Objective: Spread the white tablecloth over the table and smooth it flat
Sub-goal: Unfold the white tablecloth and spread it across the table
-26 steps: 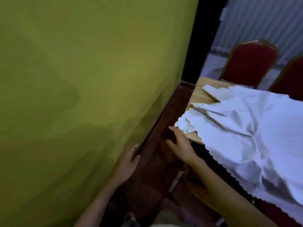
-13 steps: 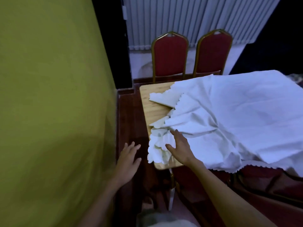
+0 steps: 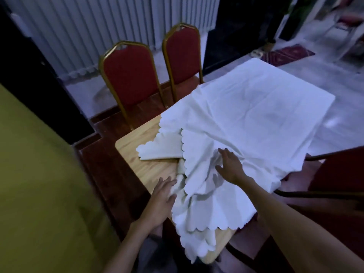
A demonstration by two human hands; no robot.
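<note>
A white tablecloth (image 3: 256, 115) with a scalloped hem lies over most of a light wooden table (image 3: 136, 142). Its far part is flat, while the near left corner is bunched and folded back, leaving bare wood along the left side. My right hand (image 3: 229, 167) rests palm down with spread fingers on the crumpled folds. My left hand (image 3: 162, 196) lies flat at the table's left edge, fingertips touching the rumpled cloth edge. A bundle of scalloped cloth (image 3: 199, 239) hangs over the near corner.
A yellow-green wall (image 3: 39, 184) stands close on the left. Two red chairs with gold frames (image 3: 130, 75) (image 3: 182, 50) stand beyond the table's far end. Another dark red chair (image 3: 338, 174) is on the right. A white ribbed wall runs along the back.
The view swung right from the wall toward the table. My right hand moved onto the crumpled cloth, and my left hand came from the floor side up to the cloth's edge.
</note>
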